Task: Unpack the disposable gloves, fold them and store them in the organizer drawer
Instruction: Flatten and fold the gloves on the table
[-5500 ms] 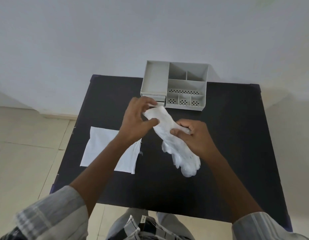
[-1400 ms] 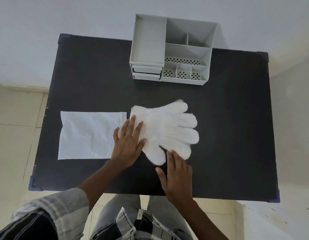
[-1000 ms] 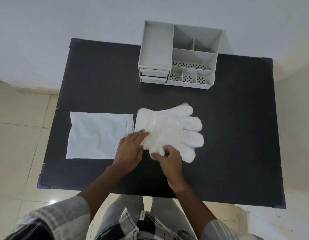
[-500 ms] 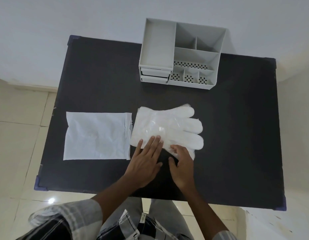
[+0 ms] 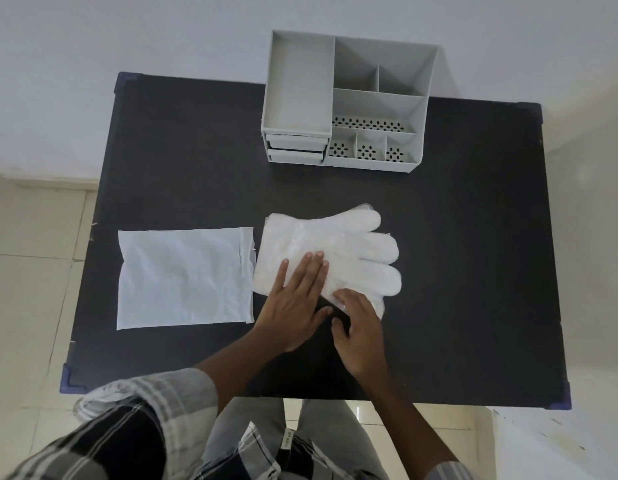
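A stack of translucent white disposable gloves lies flat in the middle of the black table, fingers pointing right. My left hand rests palm down on the cuff end, fingers spread. My right hand lies flat at the gloves' near edge, its fingertips on the folded-in thumb part. The grey organizer stands at the table's far edge; its two small drawers at the lower left are closed.
The flat white empty packet lies left of the gloves, almost touching them. The table's near edge is close to my legs. A pale wall runs behind the organizer; tiled floor shows on the left.
The gloves went from bunched in both hands to spread flat on the table. Since half a second ago my left hand slid a little further onto the cuff; my right hand barely moved.
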